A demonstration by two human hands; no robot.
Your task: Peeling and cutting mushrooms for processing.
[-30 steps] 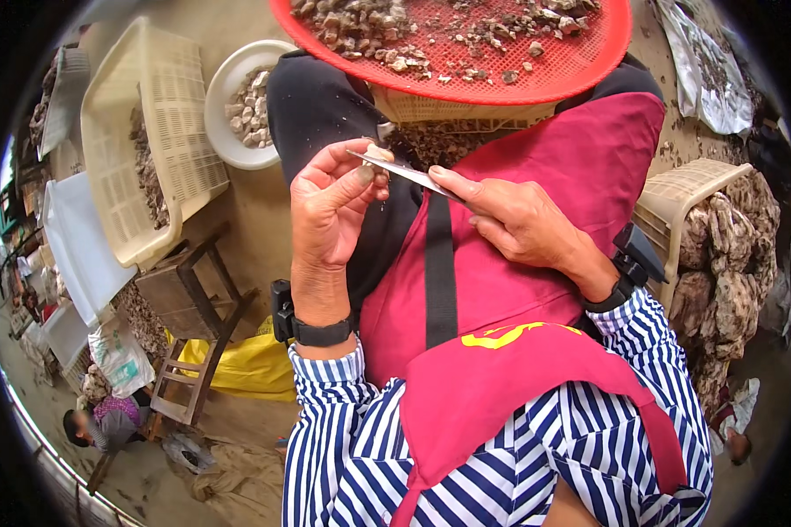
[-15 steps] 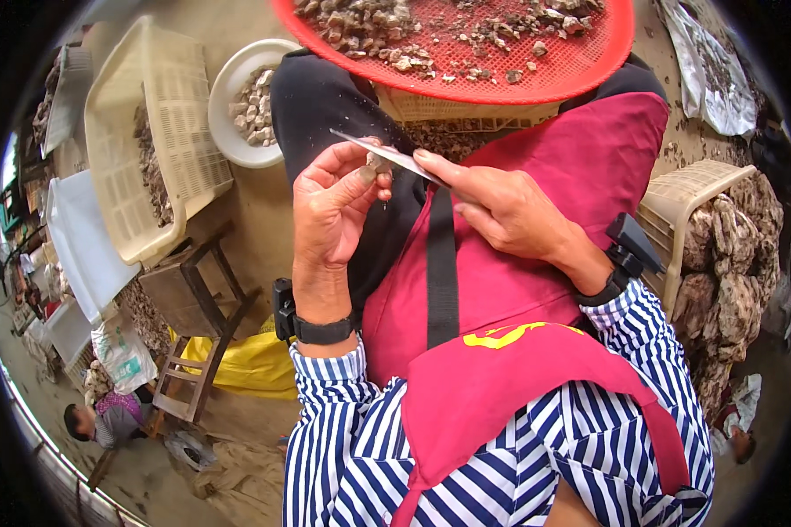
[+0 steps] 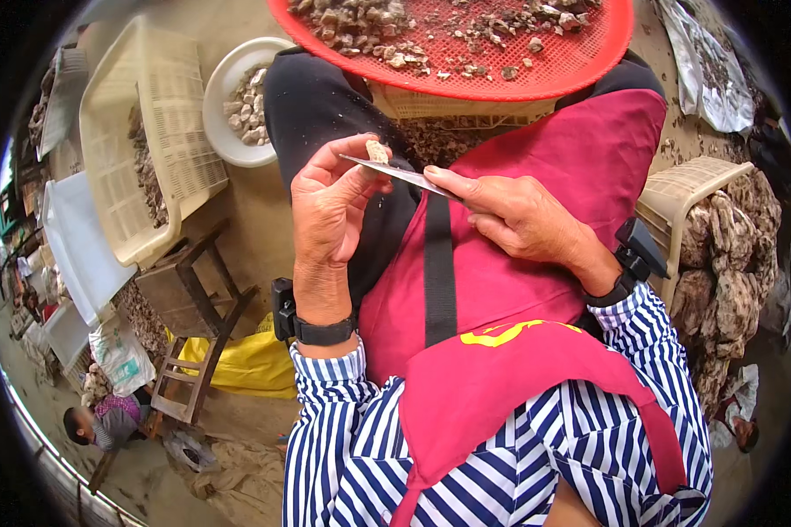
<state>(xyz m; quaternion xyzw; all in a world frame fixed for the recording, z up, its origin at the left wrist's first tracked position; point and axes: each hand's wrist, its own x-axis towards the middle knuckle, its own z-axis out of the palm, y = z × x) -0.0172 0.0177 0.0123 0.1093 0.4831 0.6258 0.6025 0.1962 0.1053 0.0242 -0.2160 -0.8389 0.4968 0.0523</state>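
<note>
Since the earlier frames, little has been shifted: the blade is kept flat, its long axis running left to right, the tip pointed left and slightly far. It is pinched at its right end by the right hand, fingers closed around it, wrist bent inward over the red apron. A small pale piece is gripped between thumb and fingertips of the raised left hand, resting on the blade. Farther off, a red tray is seen.
</note>
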